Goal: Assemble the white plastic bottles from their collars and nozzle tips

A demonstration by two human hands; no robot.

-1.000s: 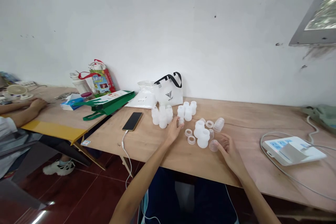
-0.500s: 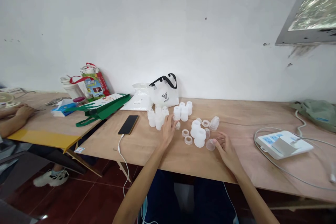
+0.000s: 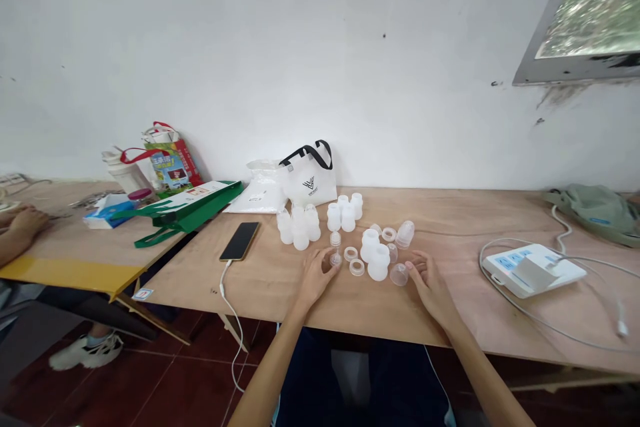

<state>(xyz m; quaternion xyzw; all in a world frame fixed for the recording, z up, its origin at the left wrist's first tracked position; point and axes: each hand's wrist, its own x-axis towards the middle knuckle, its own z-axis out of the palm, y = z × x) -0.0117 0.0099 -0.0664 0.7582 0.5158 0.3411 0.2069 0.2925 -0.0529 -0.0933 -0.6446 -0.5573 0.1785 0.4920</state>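
My left hand [image 3: 316, 273] rests on the plywood table [image 3: 450, 327], thumb and forefinger pinched on a small clear piece [image 3: 336, 259]. Just beyond it stands a small white bottle [image 3: 335, 239]. My right hand [image 3: 431, 283] lies on the table with loosely curled fingers, its fingertips touching a clear cap [image 3: 399, 273] without gripping it. Between my hands are two larger white bottles [image 3: 374, 253] and a few clear rings [image 3: 357, 267]. Several more white bottles [image 3: 300, 227] stand in a cluster farther back.
A black phone [image 3: 240, 241] on a white cable lies to the left. Behind it are a white tote bag [image 3: 309, 181] and a green bag [image 3: 186, 203]. A white power strip [image 3: 533, 269] with cables sits at the right. Another person's hand [image 3: 23, 220] rests on the neighbouring table.
My left hand drew back from the bottle cluster toward me and now pinches a small clear piece. My right hand stayed by the clear cap. The view shifted right.
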